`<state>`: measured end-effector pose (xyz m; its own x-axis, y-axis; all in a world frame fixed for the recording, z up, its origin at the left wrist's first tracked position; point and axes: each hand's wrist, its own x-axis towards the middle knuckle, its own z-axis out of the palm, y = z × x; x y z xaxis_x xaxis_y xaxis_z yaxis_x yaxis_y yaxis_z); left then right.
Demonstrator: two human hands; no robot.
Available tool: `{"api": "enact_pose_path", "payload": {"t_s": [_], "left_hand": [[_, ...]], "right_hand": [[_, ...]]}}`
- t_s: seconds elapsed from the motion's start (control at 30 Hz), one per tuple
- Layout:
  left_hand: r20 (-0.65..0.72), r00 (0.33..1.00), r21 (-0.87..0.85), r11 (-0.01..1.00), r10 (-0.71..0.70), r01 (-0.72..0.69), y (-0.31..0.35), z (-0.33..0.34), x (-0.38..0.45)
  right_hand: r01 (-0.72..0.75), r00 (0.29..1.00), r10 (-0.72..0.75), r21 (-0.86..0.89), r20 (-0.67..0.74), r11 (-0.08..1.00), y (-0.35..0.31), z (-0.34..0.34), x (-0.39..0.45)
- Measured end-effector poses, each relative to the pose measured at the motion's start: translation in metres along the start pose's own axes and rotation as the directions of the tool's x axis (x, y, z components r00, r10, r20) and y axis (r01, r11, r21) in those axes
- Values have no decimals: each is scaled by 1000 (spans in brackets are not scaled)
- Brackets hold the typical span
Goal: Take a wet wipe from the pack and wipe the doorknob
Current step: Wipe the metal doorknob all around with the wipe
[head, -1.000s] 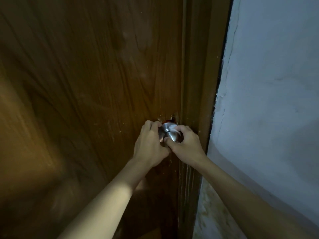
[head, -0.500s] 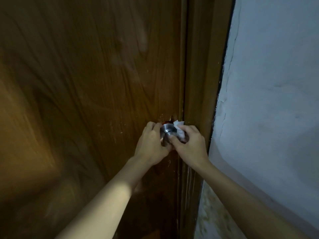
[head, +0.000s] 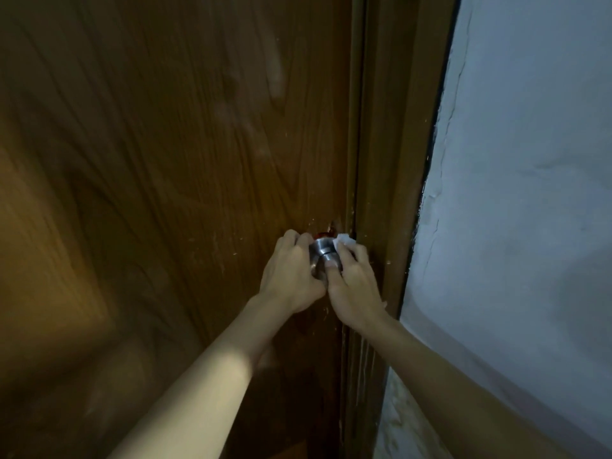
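Head view: we look down at a wooden door [head: 172, 154] with its frame [head: 390, 160] just to the right and a pale plastered wall [head: 530, 193] beyond.
Doorknob: we see the metal doorknob [head: 323, 250] at the door's right edge, only its top showing between our two hands.
Left hand: our left hand [head: 291, 276] wraps the knob's left side, fingers [head: 293, 238] curled narrow against the metal.
Right hand: our right hand [head: 354, 286] covers the knob's right side, thumb lying across the front of the knob.
Wet wipe: the white wet wipe [head: 344, 240] is bunched under our right fingers [head: 356, 253], pressed to the knob's upper right, a corner sticking out above them beside the frame.
Right fingers: closed, holding the wipe.
Light: dim; the left forearm catches a bright patch.
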<state>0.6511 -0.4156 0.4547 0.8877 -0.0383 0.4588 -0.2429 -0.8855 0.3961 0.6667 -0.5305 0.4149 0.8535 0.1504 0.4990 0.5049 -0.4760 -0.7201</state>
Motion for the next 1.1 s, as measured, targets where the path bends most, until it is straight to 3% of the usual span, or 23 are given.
{"api": "enact_pose_path", "payload": {"t_s": [0.13,0.3,0.47,0.57,0.63,0.73,0.83,1.0,1.07,1.1], "left_hand": [[10,999,-2,999,41,-41,-4,-1,0],[10,998,0,998,58,-58,-6,-2,2],[33,998,23,998,58,-59,-8,-2,4],[48,997,35,997,66,-67,-8,-3,4],[57,996,32,997,67,-69,-9,-3,4],[60,996,22,997,69,-71,-10,-3,4],[61,995,9,997,73,-73,-11,-4,4],[110,992,8,998,63,-64,-12,-6,4],[125,990,5,998,60,-61,-13,-7,4],[131,989,8,998,63,-64,-14,-8,4]], "right_hand": [[151,984,-148,-18,102,988,0,-2,1],[-109,992,91,221,92,969,1,2,-3],[-323,946,263,463,190,825,-1,-3,2],[-368,928,299,442,221,818,-5,-6,6],[-332,939,272,357,209,873,-5,-9,4],[-107,981,77,168,178,980,-5,-12,-2],[-68,981,33,179,191,981,-2,-12,-3],[-343,937,267,456,225,821,0,-8,-3],[-463,885,380,581,268,670,-1,-10,-1],[-507,855,416,670,310,543,-1,-12,0]]}}
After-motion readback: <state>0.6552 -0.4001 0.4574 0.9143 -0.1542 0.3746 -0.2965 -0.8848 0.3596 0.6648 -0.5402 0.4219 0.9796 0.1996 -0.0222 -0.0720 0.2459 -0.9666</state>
